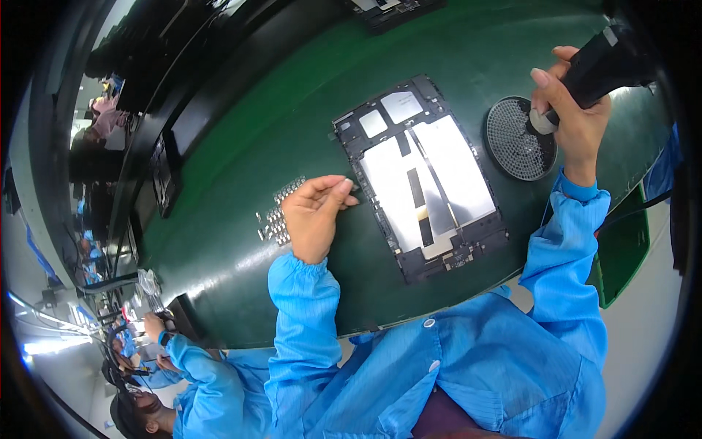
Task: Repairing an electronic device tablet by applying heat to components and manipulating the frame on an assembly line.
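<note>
An opened tablet (459,164) lies on the green work surface in front of me, its silver battery panels, black strips and small boards exposed. Beside its left edge, my left hand (311,218) is closed in a pinch; a tiny piece may be between thumb and fingers, too small to name. My right hand (581,128) grips a thick black electric screwdriver (613,67), tilted with its lower end over a round screw tray (504,143). That tray has a dimpled grid holding dark small screws, and the screwdriver's tip is partly hidden by my fingers.
Rows of small metal pieces (275,225) lie left of my left hand. Another device (395,13) sits at the far edge. Dark shelving (183,95) runs along the left. A person in blue (212,391) works at lower left; a green bin (625,256) stands at right.
</note>
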The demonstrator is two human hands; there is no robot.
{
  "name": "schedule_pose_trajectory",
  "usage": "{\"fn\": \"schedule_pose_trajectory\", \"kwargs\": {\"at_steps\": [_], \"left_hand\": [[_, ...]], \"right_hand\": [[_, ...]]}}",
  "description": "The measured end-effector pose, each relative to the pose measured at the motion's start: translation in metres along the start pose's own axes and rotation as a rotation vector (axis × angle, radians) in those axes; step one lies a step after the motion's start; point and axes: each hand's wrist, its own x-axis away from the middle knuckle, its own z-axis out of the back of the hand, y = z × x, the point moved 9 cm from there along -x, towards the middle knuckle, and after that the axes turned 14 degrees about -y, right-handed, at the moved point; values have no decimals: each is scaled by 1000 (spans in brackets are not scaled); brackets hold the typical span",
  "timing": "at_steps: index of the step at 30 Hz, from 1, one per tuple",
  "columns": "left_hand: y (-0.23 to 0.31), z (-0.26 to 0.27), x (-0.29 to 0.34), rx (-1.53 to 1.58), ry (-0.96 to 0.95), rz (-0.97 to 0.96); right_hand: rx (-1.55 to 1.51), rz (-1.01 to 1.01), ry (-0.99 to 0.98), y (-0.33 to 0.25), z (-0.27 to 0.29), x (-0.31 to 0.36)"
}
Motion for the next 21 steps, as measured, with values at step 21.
{"fn": "schedule_pose_trajectory", "kwargs": {"at_steps": [21], "left_hand": [[3, -16, -22, -344, -130, -200]], "right_hand": [[-134, 46, -2, -28, -37, -5]]}}
